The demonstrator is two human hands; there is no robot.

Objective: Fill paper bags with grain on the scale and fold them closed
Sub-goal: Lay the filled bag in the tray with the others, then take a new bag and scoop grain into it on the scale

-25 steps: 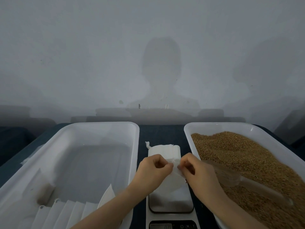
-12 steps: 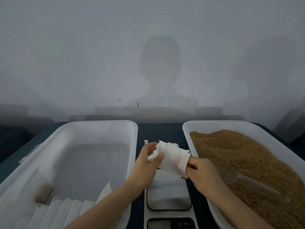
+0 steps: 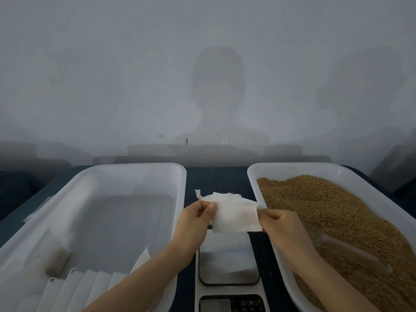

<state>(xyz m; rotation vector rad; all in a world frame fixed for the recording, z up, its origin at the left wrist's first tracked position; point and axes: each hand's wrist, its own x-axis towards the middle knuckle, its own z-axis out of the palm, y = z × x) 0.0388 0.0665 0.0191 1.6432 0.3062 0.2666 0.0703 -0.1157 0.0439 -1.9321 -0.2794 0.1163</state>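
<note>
I hold a small white paper bag (image 3: 234, 216) in the air above the far end of the scale (image 3: 228, 264). My left hand (image 3: 195, 219) pinches its left edge and my right hand (image 3: 279, 224) pinches its right edge. The bag looks flat and tilted, and a short string hangs off its upper left corner. Brown grain (image 3: 333, 212) fills the white bin on the right. A clear plastic scoop (image 3: 346, 248) lies half buried in the grain, close behind my right wrist.
A white bin (image 3: 139, 170) on the left holds a row of filled white bags (image 3: 90, 287) at its near end. The grain bin's rim (image 3: 254, 176) flanks the scale on the right. The scale's display (image 3: 229, 304) sits at the bottom edge. A grey wall stands behind the dark table.
Both hands lifted one bag off the stack behind the scale, raised it and spread it out sideways between them. The camera view barely shifted.
</note>
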